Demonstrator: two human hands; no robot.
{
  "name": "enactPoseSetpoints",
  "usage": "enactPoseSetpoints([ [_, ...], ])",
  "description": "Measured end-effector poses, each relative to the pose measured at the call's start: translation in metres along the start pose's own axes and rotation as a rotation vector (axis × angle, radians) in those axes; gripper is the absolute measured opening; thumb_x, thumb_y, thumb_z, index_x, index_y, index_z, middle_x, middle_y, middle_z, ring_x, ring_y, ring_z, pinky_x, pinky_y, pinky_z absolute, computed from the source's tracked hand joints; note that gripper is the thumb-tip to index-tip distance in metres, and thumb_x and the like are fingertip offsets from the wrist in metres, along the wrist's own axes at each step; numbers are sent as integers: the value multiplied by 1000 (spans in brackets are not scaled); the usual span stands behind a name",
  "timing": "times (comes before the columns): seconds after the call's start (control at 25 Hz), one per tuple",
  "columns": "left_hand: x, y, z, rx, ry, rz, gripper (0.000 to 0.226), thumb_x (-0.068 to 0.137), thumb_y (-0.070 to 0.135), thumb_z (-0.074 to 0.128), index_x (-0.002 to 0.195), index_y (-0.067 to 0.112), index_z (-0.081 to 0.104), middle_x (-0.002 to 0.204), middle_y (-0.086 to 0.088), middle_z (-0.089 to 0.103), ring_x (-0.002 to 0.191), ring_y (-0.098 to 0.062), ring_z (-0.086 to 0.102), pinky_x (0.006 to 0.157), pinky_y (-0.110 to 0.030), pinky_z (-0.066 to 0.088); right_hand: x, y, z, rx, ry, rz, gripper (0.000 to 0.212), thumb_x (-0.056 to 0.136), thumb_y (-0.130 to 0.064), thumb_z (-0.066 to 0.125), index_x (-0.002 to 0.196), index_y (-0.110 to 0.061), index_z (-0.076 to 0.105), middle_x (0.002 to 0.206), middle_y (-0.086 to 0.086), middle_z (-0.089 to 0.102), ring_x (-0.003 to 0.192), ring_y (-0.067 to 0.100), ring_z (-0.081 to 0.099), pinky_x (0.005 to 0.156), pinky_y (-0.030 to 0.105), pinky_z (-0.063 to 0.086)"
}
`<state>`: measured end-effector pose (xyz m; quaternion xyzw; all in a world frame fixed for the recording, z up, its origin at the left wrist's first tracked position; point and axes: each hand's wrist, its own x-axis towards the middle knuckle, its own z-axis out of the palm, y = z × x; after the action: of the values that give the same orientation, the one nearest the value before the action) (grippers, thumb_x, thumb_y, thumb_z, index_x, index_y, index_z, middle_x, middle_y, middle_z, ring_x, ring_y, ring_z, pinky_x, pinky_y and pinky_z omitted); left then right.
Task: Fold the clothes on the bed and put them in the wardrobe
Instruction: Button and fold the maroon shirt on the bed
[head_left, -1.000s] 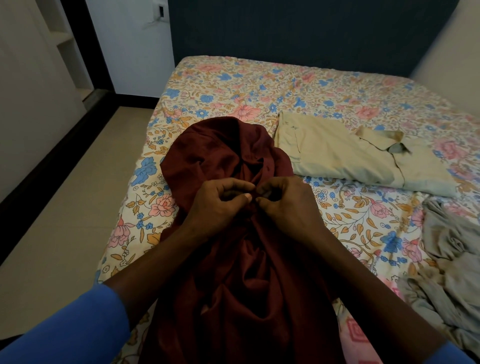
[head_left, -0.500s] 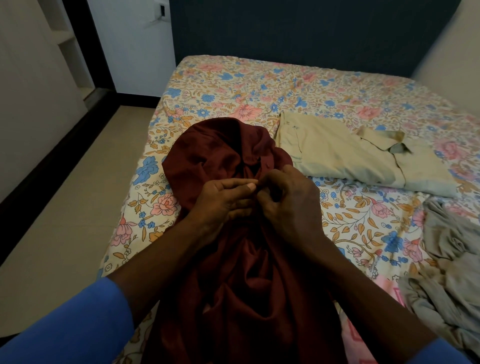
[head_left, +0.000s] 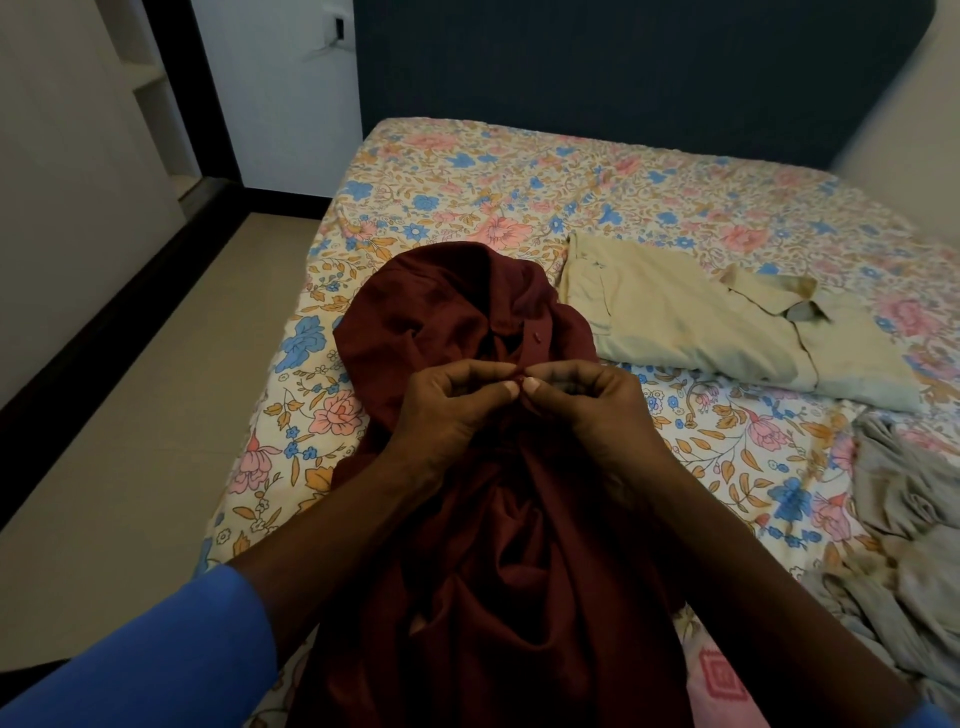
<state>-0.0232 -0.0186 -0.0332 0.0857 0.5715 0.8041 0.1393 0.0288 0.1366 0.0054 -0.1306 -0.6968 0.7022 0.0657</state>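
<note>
Maroon shirt lies lengthwise, collar end far; left hand, right hand grips pinching it.

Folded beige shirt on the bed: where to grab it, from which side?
Beige shirt: likely its long near edge, scooped from the near side at both ends. It lies flat and folded, collar to the right; a single pinch would probably spill the fold.

Plain maroon shirt under left hand and right hand. Bedsheet: cream, pink-blue-orange floral. Beyond right hand: plain beige shirt. Right of it: grey garment.
</note>
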Motion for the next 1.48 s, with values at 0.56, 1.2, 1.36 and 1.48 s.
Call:
enactPoseSetpoints([
  [0.56, 2, 1, 0, 145, -21, 118, 23, 88, 1, 77, 107, 12, 68, 91, -8, 77, 82, -17, 74, 71, -28, 58, 0, -10, -2, 44, -133, 145, 19, 101, -10, 62, 113, 2, 71, 89, 14, 68, 75, 21, 66, 70, 27, 55],
  [1.2, -15, 37, -7, 626, 191, 338, 25, 90, 8, 74, 109, 23, 67, 102, 8, 71, 98, -3, 69, 85, -27, 59, -3, -22, -25, -141, 221, -113, 16, 96, -26, 73, 94, -13, 81, 85, 8, 80, 88, 30, 77, 87, 54, 61],
  [1.36, -34, 51, 1, 453, 183, 285, 25, 98, 0, 60, 99, 21, 72, 99, 3, 75, 92, -8, 71, 82, -25, 56, -20, -44, -32, 53, 151, -51, 15, 99, -15, 68, 90, -10, 79, 83, 13, 78, 83, 31, 75, 79, 41, 64],
  [1.48, -51, 58, 7, 547, 11, 303, 14, 102, 25, 64, 101, 22, 78, 100, 4, 77, 95, -9, 73, 85, -28, 57, -40, -60, -36, 252, 84, -26, 16, 102, -6, 59, 102, -4, 75, 83, 9, 77, 74, 19, 73, 62, 26, 61],
])
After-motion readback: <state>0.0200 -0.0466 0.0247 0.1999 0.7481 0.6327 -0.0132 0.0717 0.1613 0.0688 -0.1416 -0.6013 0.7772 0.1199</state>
